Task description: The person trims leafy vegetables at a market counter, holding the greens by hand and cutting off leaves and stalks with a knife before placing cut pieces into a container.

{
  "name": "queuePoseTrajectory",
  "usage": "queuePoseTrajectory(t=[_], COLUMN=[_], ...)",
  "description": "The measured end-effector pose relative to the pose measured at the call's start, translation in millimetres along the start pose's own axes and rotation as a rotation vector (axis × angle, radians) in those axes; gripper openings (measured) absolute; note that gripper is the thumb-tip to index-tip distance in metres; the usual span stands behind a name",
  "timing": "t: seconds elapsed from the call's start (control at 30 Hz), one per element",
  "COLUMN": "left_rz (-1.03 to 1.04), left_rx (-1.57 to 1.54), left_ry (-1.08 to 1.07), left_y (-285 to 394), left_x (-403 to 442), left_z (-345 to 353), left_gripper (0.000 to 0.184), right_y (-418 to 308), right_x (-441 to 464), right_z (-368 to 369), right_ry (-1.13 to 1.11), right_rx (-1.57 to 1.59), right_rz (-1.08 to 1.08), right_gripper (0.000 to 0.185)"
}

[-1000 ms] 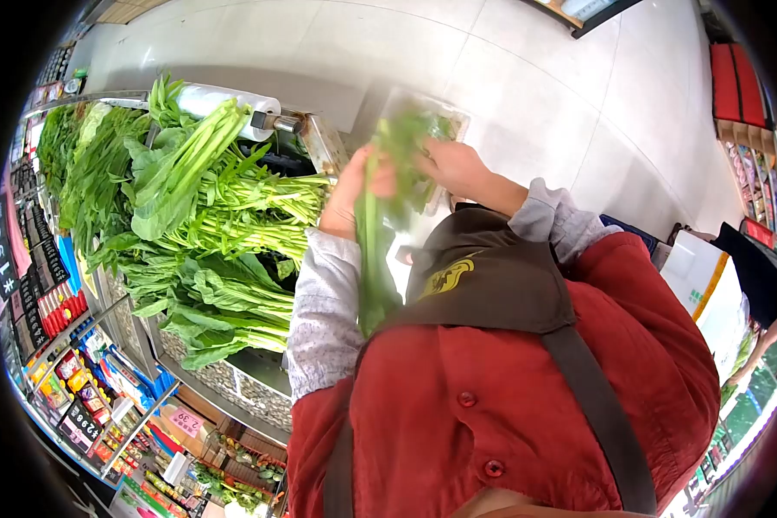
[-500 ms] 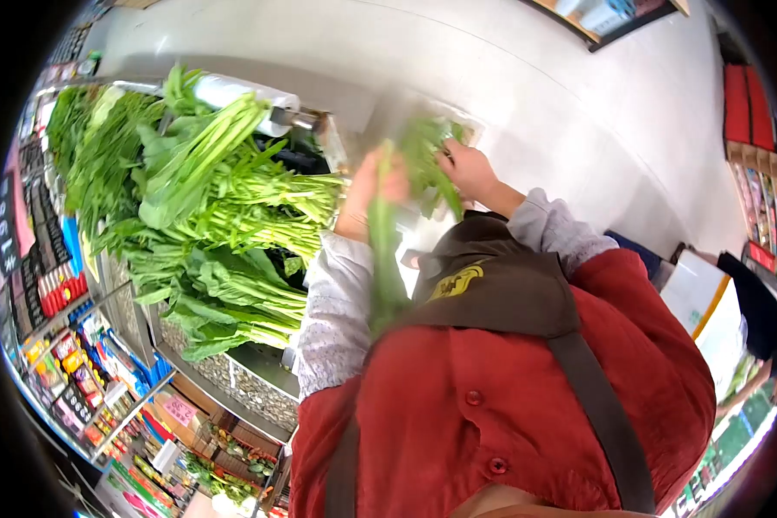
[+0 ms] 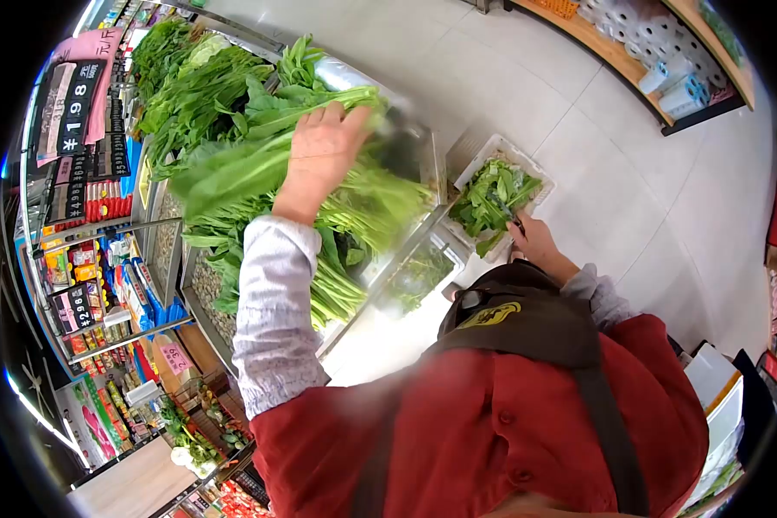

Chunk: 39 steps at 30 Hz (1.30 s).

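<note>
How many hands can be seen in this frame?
2: the left hand, gripping a leafy bunch over the piled greens, and the right hand, at the near side of the white basket. Neither is fully hidden; the right fingertips are unclear.

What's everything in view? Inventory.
Greens: many bunches, green, left
Leafy bunch: one, green, over them
Crate: one, white, centre-right
Crate leaves: many, green, inside it
Bin: one, whitish, left of crate
Plastic roll: one, whitish, top centre
Shelf: one, tan and black, upper right
Shelf rolls: many, white, on it
Price signs: several, black and pink, left
Packages: many, mixed, left
Shirt: one, red, bottom
Apron: one, dark brown, over shirt
Sleeves: two, pale grey, either side
Left grip: one, bare, on leafy bunch
Right grip: one, bare, at crate; contents unclear
</note>
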<state>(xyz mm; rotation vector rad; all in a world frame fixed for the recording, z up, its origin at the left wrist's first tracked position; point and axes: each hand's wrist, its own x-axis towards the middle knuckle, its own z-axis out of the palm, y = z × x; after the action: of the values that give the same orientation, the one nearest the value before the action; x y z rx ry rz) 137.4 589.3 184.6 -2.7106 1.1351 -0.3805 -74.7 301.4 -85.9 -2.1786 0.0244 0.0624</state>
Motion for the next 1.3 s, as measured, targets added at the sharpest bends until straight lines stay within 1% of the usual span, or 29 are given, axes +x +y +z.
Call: queuePoseTrajectory(t=[0.03,0.07,0.1,0.13,0.2,0.23,0.27,0.3,0.33,0.37,0.4,0.43,0.47,0.53,0.6,0.63,0.67,0.77,0.97,1.07,1.2,1.23,1.3], left_rz=[0.0,0.011,0.024,0.027,-0.049,-0.05,-0.095,-0.141,-0.163,-0.169,-0.17,-0.17,-0.176,-0.154,-0.187,-0.21,-0.236,-0.257,-0.272,-0.213,-0.22,-0.24,-0.204], left_rx=[-0.002,0.022,0.047,0.047,0.067,0.065,0.018,-0.03,-0.073,-0.077,-0.092,-0.106,-0.108,-0.08,-0.074,-0.07,-0.075,-0.081,-0.16,-0.183,-0.202,-0.196,-0.199], left_ry=[0.002,0.023,0.046,0.048,0.192,0.195,0.242,0.286,0.303,0.304,0.354,0.406,0.409,0.468,0.465,0.459,0.492,0.494,0.481,0.544,0.505,0.505,0.477], left_y=[-5.9,-10.2,-13.1,-14.8,-15.9,-13.0,-8.8,-4.9,-2.7,-1.3,-0.8,-0.4,-0.3,-1.5,1.3,2.8,4.9,6.8,8.8,6.9,9.7,10.5,10.3], left_x=[-2.0,-4.9,-7.8,-10.9,-17.6,-20.2,-23.1,-25.7,-28.8,-31.9,-33.5,-34.0,-34.2,-33.8,-31.8,-30.0,-27.1,-22.5,-21.8,-14.2,-20.4,-21.8,-25.2], left_z=[12.6,25.4,38.7,53.6,80.6,87.9,95.3,101.0,106.4,111.4,114.8,117.8,120.9,126.7,133.4,136.8,140.6,137.1,131.1,134.5,130.8,128.3,126.6], left_gripper=[0.025,0.03,0.036,0.036,0.051,0.051,0.056,0.061,0.063,0.063,0.058,0.054,0.054,0.044,0.042,0.04,0.042,0.042,0.042,0.044,0.049,0.049,0.047], right_y=[-3.2,-6.3,-8.7,-10.2,-12.7,-12.3,-11.6,-8.1,-4.6,-1.5,-1.7,-1.9,-2.0,-2.5,-6.2,-10.5,-12.8,5.9,-8.4,-5.0,-35.5,-40.2,-50.1], right_x=[-3.8,-7.8,-12.2,-16.6,-22.9,-25.5,-26.3,-27.3,-28.5,-29.3,-28.2,-26.6,-25.4,-21.9,-18.1,-16.4,-13.9,-13.9,-16.0,-19.3,-16.0,-15.6,-13.8], right_z=[-1.0,-2.3,-3.7,-5.5,-12.2,-17.8,-23.0,-25.2,-26.6,-27.3,-28.4,-30.2,-31.6,-29.3,-24.7,-21.5,-20.2,-2.3,-1.4,2.4,-7.2,-8.5,-10.3], right_ry=[-0.023,-0.047,-0.045,-0.026,-0.003,-0.09,-0.18,-0.182,-0.163,-0.144,-0.146,-0.161,-0.176,-0.182,-0.191,-0.161,-0.129,-0.114,-0.212,-0.24,-0.265,-0.281,-0.288], right_rx=[0.026,0.054,0.054,0.031,0.006,-0.007,-0.021,-0.027,-0.035,-0.044,-0.05,-0.039,-0.029,-0.032,-0.035,-0.012,0.009,-0.009,-0.054,-0.076,-0.018,-0.025,-0.03], right_rz=[0.038,0.076,0.077,0.074,0.072,0.161,0.249,0.249,0.225,0.2,0.199,0.217,0.235,0.227,0.216,0.178,0.14,0.075,0.079,0.026,0.02,0.009,-0.012], right_gripper=[0.026,0.025,0.025,0.025,0.024,0.025,0.029,0.029,0.028,0.028,0.028,0.028,0.028,0.028,0.028,0.025,0.026,0.026,0.024,0.023,0.025,0.025,0.025])
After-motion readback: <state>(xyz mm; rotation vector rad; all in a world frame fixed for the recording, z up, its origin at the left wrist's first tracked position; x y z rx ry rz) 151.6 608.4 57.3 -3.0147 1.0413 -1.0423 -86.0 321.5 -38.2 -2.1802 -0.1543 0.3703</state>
